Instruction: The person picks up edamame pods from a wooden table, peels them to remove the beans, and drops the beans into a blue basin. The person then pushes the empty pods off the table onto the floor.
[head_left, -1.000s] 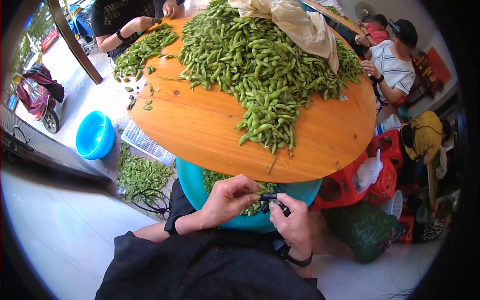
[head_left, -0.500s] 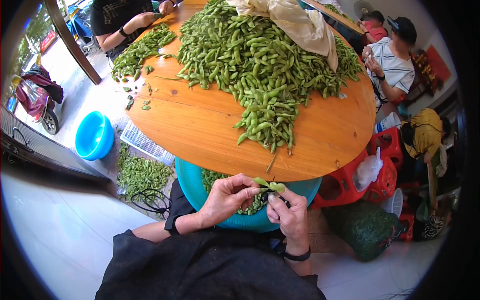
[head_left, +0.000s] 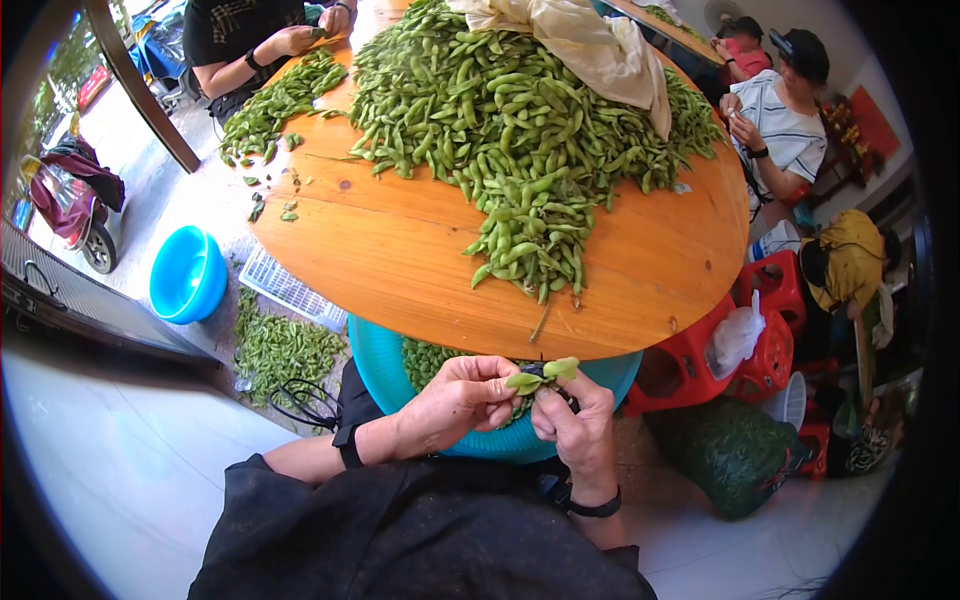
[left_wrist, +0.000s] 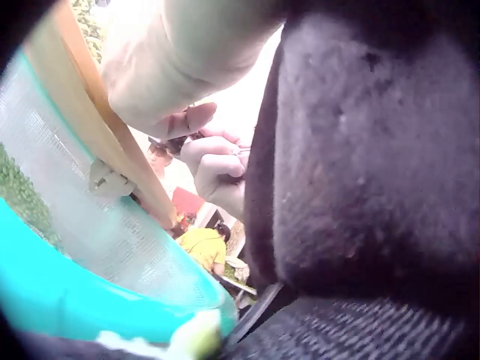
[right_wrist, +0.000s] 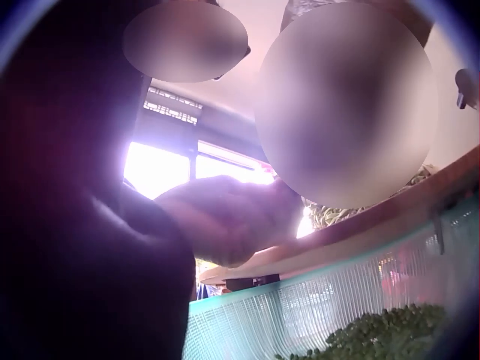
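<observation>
Over the teal tub (head_left: 365,370), my two hands meet around a green soybean pod (head_left: 562,368). My left hand (head_left: 450,402) pinches the pod's left part between thumb and fingertips. My right hand (head_left: 578,425) has its fingers curled round a small black tool (head_left: 571,403), its thumb up against the pod. The tool's full shape is hidden by fingers and pod. Shelled green beans (head_left: 420,358) lie in the tub, partly covered by my left hand. In the left wrist view the tub (left_wrist: 82,300) shows below the fingers; the right wrist view shows beans (right_wrist: 390,330) inside it.
A large heap of soybean pods (head_left: 500,130) covers much of the wooden table (head_left: 400,250), with a pale cloth (head_left: 590,55) on top. Left on the floor are a blue basin (head_left: 188,275), a white crate (head_left: 290,288) and pods (head_left: 285,345). Red stools (head_left: 690,365) stand right. Other people sit around.
The green pod has come into view between my hands and now lies across the black tool, which was more exposed a second ago. My hands have otherwise stayed over the tub.
</observation>
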